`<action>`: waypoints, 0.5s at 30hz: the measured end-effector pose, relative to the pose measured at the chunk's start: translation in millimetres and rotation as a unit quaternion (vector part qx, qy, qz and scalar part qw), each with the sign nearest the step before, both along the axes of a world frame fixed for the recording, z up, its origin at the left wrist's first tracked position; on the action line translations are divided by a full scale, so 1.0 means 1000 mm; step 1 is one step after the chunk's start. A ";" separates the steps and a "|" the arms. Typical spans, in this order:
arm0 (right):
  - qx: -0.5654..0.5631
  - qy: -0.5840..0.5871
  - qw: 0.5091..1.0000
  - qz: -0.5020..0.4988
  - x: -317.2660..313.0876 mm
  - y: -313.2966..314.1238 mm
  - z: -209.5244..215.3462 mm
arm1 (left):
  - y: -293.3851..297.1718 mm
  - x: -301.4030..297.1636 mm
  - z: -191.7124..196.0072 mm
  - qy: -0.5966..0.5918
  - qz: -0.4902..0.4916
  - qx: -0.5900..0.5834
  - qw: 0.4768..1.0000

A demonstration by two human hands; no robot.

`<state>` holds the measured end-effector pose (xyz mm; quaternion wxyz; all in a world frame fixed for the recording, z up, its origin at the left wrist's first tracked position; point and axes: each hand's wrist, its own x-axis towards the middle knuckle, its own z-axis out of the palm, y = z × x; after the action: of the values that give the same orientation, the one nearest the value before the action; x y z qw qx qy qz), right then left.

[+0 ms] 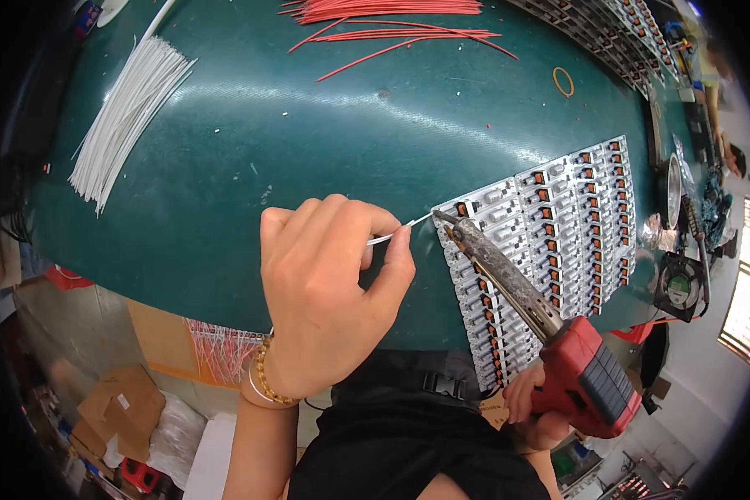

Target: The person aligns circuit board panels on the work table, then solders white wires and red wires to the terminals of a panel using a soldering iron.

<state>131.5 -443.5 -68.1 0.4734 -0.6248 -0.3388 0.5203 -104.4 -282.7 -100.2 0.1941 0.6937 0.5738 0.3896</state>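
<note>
My left hand (325, 283) pinches a thin white wire (402, 228) between thumb and fingers, its tip reaching the left corner of a panel of small switch parts (558, 217). My right hand (529, 400) grips the red handle of a soldering iron (508, 275). The iron's dark, crusted tip rests at that same corner, right where the wire's end meets the panel. The panel holds several rows of silver and black parts with orange centres and lies on the green table (325, 133).
A bundle of white wires (125, 108) lies at the left of the table, red wires (392, 21) at the far edge. A yellow rubber band (563, 81) sits at the right. A small fan (682, 283) and more part panels (608, 33) stand to the right.
</note>
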 end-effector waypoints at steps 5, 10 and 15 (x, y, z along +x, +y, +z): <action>-0.016 -0.073 0.996 0.047 0.001 -0.003 0.001 | 0.001 0.001 0.000 -0.003 -0.006 0.006 1.000; 0.066 -0.088 0.994 -0.015 -0.009 0.005 0.012 | -0.002 0.002 -0.001 0.006 0.002 -0.003 1.000; -0.083 -0.409 0.909 -0.011 -0.013 0.001 0.024 | -0.001 0.003 0.005 -0.001 0.003 -0.012 1.000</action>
<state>118.5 -442.4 -44.2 0.2457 -0.8237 -0.4514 0.2397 -101.4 -284.0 -95.2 0.2021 0.6891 0.5804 0.3839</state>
